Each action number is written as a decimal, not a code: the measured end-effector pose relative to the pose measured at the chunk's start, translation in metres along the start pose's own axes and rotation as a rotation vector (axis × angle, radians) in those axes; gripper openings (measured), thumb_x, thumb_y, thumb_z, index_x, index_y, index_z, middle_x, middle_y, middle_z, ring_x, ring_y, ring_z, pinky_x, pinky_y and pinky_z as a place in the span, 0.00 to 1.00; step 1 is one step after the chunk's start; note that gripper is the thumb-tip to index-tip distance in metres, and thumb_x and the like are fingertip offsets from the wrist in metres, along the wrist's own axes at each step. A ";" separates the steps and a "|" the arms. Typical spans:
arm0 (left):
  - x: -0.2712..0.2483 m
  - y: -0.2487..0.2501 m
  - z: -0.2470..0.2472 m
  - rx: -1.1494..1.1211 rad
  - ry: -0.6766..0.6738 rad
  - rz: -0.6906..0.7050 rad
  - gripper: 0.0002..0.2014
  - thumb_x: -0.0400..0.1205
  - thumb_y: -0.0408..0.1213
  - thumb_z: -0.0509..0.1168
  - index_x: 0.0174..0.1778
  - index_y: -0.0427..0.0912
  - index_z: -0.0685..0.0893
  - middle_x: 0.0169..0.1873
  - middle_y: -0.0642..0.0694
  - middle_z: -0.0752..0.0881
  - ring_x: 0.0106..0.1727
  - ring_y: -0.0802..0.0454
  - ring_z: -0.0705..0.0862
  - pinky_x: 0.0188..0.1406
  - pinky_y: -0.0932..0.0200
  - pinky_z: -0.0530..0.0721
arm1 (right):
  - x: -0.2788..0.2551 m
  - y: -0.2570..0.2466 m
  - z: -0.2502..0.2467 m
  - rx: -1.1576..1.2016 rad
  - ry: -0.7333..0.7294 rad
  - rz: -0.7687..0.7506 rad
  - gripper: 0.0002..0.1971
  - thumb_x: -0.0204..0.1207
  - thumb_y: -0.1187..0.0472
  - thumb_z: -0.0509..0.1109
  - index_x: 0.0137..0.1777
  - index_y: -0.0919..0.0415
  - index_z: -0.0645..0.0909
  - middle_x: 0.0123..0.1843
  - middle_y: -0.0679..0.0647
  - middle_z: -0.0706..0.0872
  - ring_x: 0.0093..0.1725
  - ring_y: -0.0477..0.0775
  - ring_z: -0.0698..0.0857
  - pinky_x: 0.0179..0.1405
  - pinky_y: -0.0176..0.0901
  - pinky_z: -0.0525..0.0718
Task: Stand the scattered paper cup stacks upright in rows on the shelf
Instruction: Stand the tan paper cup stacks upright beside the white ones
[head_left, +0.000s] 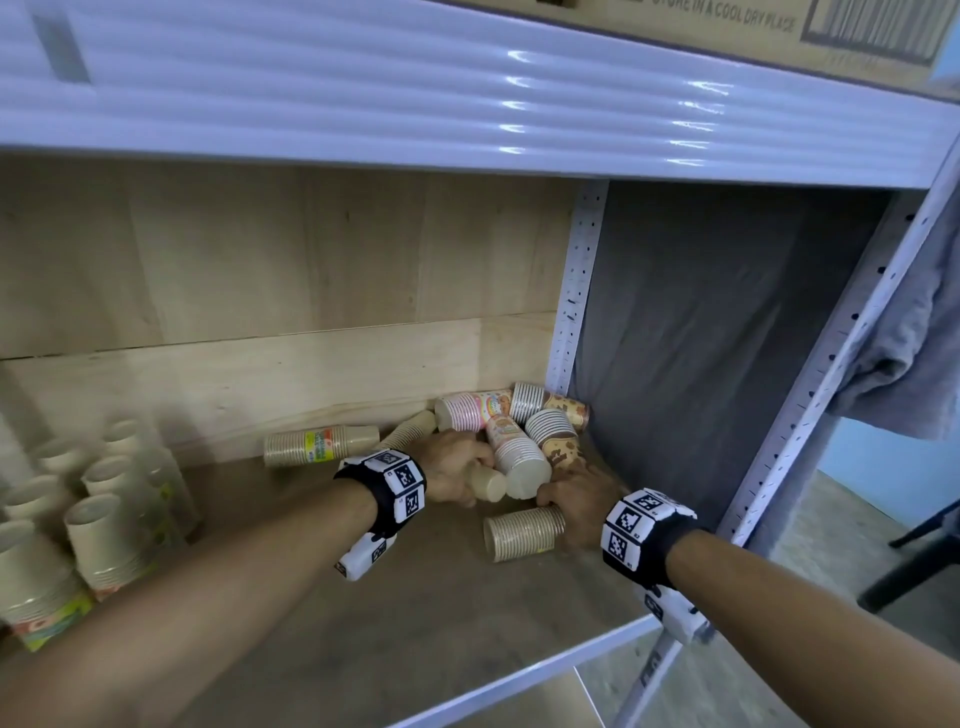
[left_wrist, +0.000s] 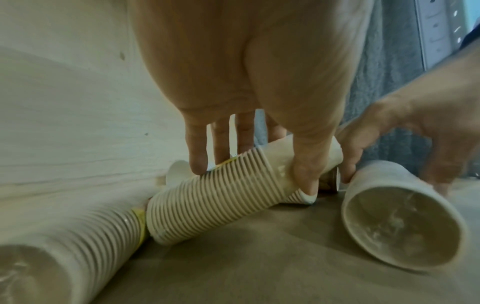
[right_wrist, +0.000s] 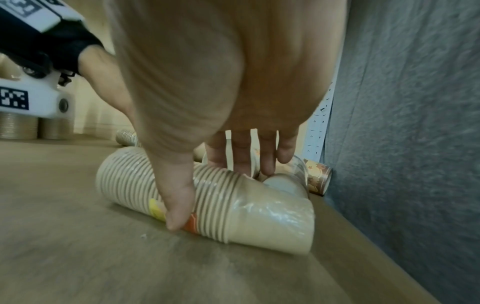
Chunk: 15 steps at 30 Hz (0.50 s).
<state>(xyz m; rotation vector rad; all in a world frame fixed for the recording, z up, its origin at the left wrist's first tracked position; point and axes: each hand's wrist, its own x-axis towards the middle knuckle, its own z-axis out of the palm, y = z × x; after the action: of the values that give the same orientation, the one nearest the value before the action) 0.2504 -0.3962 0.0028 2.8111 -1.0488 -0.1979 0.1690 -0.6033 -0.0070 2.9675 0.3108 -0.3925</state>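
Note:
Several paper cup stacks lie scattered at the back right of the wooden shelf (head_left: 415, 623). My left hand (head_left: 467, 478) grips a plain beige stack (head_left: 410, 432) lying slanted, thumb on one side and fingers (left_wrist: 197, 162) on the other. My right hand (head_left: 561, 493) grips another beige stack (head_left: 524, 532) lying flat just in front, thumb (right_wrist: 179, 201) across its ribbed rims. Patterned stacks (head_left: 519, 421) are piled in the corner behind both hands. A labelled beige stack (head_left: 322, 444) lies along the back panel. Upright stacks (head_left: 104, 519) stand in rows at the left.
A grey cloth wall (head_left: 701, 338) closes the shelf's right side beside a perforated white post (head_left: 571, 312). The white upper shelf (head_left: 467, 104) overhangs. The wooden back panel (head_left: 260, 260) runs behind the cups. Bare board lies between the upright rows and my hands.

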 end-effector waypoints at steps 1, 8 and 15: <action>-0.002 0.001 -0.002 -0.016 0.004 0.003 0.23 0.70 0.46 0.78 0.61 0.52 0.82 0.56 0.53 0.80 0.57 0.52 0.80 0.57 0.52 0.81 | 0.000 -0.002 0.001 -0.009 0.000 -0.003 0.32 0.63 0.46 0.78 0.69 0.45 0.77 0.67 0.50 0.79 0.67 0.55 0.76 0.66 0.51 0.76; -0.013 0.000 -0.015 -0.076 0.133 -0.034 0.22 0.71 0.48 0.77 0.60 0.50 0.82 0.52 0.53 0.85 0.52 0.53 0.82 0.42 0.62 0.73 | 0.001 -0.005 -0.004 0.037 -0.046 0.012 0.30 0.67 0.49 0.78 0.70 0.49 0.78 0.67 0.50 0.81 0.65 0.55 0.79 0.60 0.44 0.79; -0.026 -0.007 -0.036 -0.200 0.214 -0.085 0.13 0.71 0.45 0.74 0.44 0.49 0.77 0.42 0.52 0.82 0.43 0.50 0.81 0.34 0.59 0.73 | -0.002 -0.013 -0.036 0.148 0.014 0.049 0.28 0.65 0.53 0.78 0.68 0.48 0.80 0.61 0.48 0.82 0.59 0.53 0.83 0.49 0.40 0.81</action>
<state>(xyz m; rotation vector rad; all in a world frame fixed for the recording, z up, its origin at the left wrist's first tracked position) 0.2418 -0.3705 0.0393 2.6282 -0.8158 -0.0078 0.1731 -0.5850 0.0266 3.1165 0.2196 -0.4063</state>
